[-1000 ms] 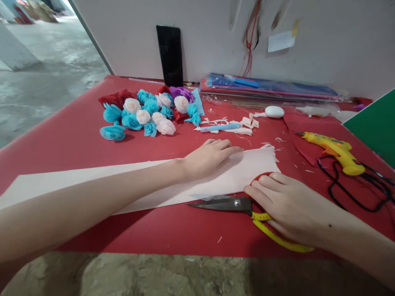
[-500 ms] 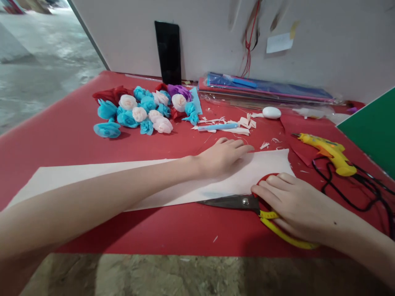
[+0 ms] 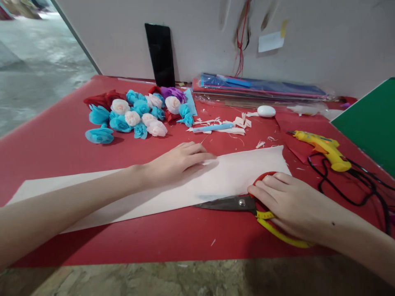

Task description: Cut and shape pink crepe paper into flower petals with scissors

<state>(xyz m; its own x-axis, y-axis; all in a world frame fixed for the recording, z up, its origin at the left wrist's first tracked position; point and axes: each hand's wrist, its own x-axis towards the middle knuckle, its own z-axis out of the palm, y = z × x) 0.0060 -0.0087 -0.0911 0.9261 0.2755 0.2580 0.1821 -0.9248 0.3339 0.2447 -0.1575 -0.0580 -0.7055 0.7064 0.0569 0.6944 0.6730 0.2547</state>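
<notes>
- The left grip (image 3: 185, 162) had shifted leftward along the pale strip (image 3: 247, 168), lying loosely unclasped.
- The right grip (image 3: 286, 201) stayed clasped round the scissors (image 3: 226, 203), along the strip's near edge on the red tabletop (image 3: 173, 238).
- The left forearm (image 3: 77, 199) hid part of the strip.
</notes>
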